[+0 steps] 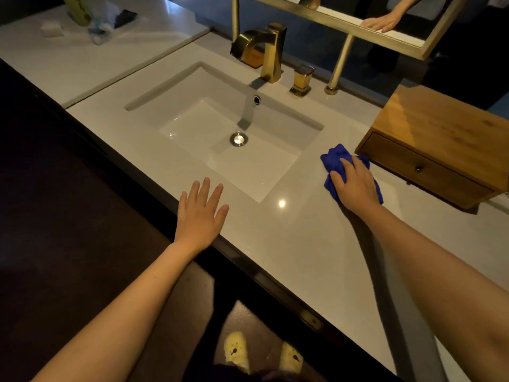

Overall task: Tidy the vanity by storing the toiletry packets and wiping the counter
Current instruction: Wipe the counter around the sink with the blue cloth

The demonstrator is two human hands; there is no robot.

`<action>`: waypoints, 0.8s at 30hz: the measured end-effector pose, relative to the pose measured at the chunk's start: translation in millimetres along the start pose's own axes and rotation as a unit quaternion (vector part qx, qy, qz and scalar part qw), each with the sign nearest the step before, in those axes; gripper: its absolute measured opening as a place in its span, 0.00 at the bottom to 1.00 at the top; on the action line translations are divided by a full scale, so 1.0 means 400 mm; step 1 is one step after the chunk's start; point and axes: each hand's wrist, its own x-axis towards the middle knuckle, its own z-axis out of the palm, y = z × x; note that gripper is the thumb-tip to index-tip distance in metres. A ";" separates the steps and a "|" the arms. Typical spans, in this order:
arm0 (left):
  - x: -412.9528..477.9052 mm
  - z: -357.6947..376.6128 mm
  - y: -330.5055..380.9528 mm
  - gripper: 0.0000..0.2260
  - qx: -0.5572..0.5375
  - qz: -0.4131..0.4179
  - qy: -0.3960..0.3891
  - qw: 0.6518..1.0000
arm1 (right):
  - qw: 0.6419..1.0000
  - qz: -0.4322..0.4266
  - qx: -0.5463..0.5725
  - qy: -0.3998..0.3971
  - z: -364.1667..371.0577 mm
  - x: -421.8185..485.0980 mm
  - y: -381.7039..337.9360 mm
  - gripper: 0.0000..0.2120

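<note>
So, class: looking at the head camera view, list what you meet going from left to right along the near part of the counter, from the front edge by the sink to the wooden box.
left hand → sink → right hand pressing the blue cloth → wooden drawer box

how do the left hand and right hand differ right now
The left hand is open and empty, fingers spread, at the front edge of the counter; the right hand presses down on a bunched blue cloth. The left sits in front of the sink, the right beside the wooden drawer box. Both are bare, palm down.
</note>
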 end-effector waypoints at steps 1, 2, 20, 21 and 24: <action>0.000 0.002 0.000 0.25 0.004 -0.001 0.000 1.000 | 1.000 0.002 -0.003 0.001 0.003 0.017 -0.005 0.21; 0.000 0.003 -0.001 0.25 0.008 -0.002 0.000 1.000 | 1.000 0.003 -0.006 -0.001 0.008 0.029 -0.011 0.22; 0.013 -0.008 -0.005 0.25 0.017 -0.010 -0.046 0.999 | 0.955 -0.246 0.032 -0.160 0.129 -0.327 -0.274 0.28; 0.013 -0.012 -0.004 0.25 0.017 -0.009 -0.051 0.999 | 0.953 -0.254 0.031 -0.161 0.127 -0.331 -0.277 0.28; 0.009 -0.029 -0.004 0.25 0.001 -0.001 -0.067 0.998 | 0.940 -0.286 0.028 -0.182 0.120 -0.341 -0.278 0.28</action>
